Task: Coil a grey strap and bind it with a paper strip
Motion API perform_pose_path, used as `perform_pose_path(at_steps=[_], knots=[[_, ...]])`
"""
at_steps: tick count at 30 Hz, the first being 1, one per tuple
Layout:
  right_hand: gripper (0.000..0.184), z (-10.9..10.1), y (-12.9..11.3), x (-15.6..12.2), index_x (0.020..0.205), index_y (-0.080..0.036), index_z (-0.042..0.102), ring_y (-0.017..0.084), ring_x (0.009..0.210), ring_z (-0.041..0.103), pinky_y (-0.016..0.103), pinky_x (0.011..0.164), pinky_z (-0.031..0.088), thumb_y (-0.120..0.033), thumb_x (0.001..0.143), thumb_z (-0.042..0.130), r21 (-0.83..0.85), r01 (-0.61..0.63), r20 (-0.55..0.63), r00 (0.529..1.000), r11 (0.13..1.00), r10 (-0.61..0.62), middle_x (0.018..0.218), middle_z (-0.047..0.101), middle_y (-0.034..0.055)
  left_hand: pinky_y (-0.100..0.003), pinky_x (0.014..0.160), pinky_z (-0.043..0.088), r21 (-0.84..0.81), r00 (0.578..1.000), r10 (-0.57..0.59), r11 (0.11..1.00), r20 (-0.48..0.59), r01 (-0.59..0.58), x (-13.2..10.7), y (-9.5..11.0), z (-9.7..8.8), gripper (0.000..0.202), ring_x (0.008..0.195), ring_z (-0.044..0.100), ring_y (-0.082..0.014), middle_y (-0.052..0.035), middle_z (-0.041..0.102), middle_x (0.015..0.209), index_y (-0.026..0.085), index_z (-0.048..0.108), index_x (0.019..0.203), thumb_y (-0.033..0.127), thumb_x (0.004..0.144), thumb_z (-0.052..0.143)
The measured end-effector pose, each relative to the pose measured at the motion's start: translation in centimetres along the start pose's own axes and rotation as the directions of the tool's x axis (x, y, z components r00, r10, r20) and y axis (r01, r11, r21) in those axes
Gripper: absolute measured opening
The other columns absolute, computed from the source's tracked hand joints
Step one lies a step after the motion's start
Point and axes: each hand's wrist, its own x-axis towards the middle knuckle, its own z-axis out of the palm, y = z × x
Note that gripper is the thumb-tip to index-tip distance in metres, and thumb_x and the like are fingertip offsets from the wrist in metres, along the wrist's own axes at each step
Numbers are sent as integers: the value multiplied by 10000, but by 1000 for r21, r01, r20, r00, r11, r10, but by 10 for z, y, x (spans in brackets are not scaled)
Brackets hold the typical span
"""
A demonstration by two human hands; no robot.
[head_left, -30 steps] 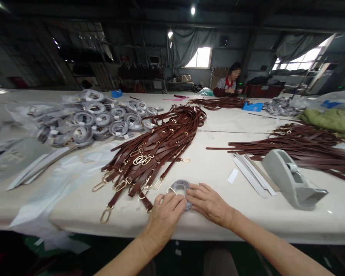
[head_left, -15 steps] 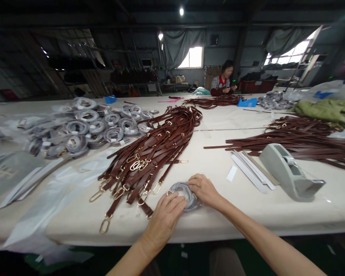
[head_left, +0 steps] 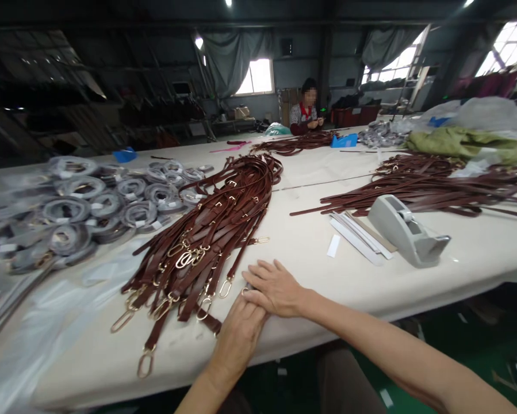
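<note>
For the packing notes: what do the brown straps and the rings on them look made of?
The straps look like leather or faux leather, which one can't be told from here: reddish-brown, smooth, with a soft sheen. The oval rings look like gold-toned metal, shiny with bright highlights.

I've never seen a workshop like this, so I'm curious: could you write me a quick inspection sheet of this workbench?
Surface: long cream-covered work table.
Job's things: a heap of brown leather straps with gold clasps lies just left of the hands; a small metal ring shows at the left hand's fingers.
Clutter: plastic-bagged grey coils, a grey tape dispenser, white paper strips.
Grips: right hand lies flat, fingers spread, over the left hand, whose fingers are hidden.
Cables: nothing seen.
Surroundings: a co-worker sits at the table's far end; curtained windows behind.
</note>
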Motion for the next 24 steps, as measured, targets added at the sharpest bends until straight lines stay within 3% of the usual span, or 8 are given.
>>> perform_pose_path(at_steps=[3, 5, 8, 11, 15, 19, 21, 24], knots=[[602, -2, 10, 2, 1506, -230, 349, 334, 1489, 216, 683, 1178, 132, -568, 1021, 240, 78, -21, 64, 998, 997, 16, 1588, 339, 119, -479, 929, 547, 11, 1000, 13, 1000, 6, -13, 1, -2, 0, 290, 1060, 594, -278, -99, 702, 1096, 156, 607, 1210, 140, 974, 438], [601, -12, 16, -5, 1499, -241, 370, 256, 1485, 258, 570, 1213, 196, -545, 1032, 144, 134, -5, 92, 996, 991, -7, 1582, 359, 91, -486, 951, 541, 17, 1000, 23, 1000, 17, -24, 3, -3, -1, 289, 1097, 593, -276, -99, 693, 1138, 163, 594, 1225, 161, 984, 434], [606, -23, 27, -27, 1490, -209, 392, 193, 1478, 279, 378, 1215, 256, -571, 1007, 334, 184, 49, 73, 995, 982, -64, 1601, 317, 104, -479, 974, 536, 29, 999, 35, 999, 29, -36, 4, -4, -1, 280, 1101, 614, -255, -81, 704, 1127, 173, 587, 1227, 197, 999, 428], [674, -16, 38, -49, 1469, -226, 431, 271, 1475, 280, 464, 1206, 255, -522, 898, 633, 56, 155, 26, 987, 986, -157, 1594, 325, 129, -478, 990, 532, 56, 999, 40, 998, 28, -42, 4, -6, -1, 286, 1100, 632, -247, -80, 719, 1105, 169, 597, 1213, 224, 1011, 401], [476, 1, 46, -60, 1473, -285, 411, 295, 1451, 320, 590, 1165, 273, -397, 1013, 458, -133, 149, 7, 989, 980, -150, 1564, 394, 77, -455, 1004, 530, 110, 998, 52, 992, 25, -54, 4, -9, -2, 320, 1108, 644, -233, -81, 723, 1134, 174, 594, 1251, 252, 1017, 390], [483, 9, 42, -58, 1508, -254, 331, 306, 1450, 312, 644, 1147, 275, -387, 1044, 342, -157, 107, -38, 993, 982, -115, 1587, 348, 55, -444, 991, 523, 159, 997, 64, 986, -31, -59, 3, -12, 1, 344, 1109, 647, -243, -94, 717, 1173, 165, 584, 1275, 274, 1019, 383], [485, 9, 39, -57, 1512, -257, 320, 311, 1438, 327, 646, 1142, 288, -390, 1046, 335, -171, 86, -52, 994, 981, -96, 1595, 331, 44, -433, 956, 524, 166, 995, 65, 985, -77, -52, 3, -14, 4, 342, 1079, 653, -251, -106, 728, 1129, 148, 603, 1242, 261, 1017, 370], [469, 4, 34, -59, 1486, -312, 362, 280, 1417, 368, 589, 1147, 318, -433, 1033, 380, -189, 70, -60, 995, 980, -83, 1590, 351, 15, -447, 959, 477, 228, 997, 71, 972, -43, -60, 5, -14, 4, 300, 1027, 656, -247, -71, 744, 1050, 196, 652, 1124, 246, 1005, 381]])
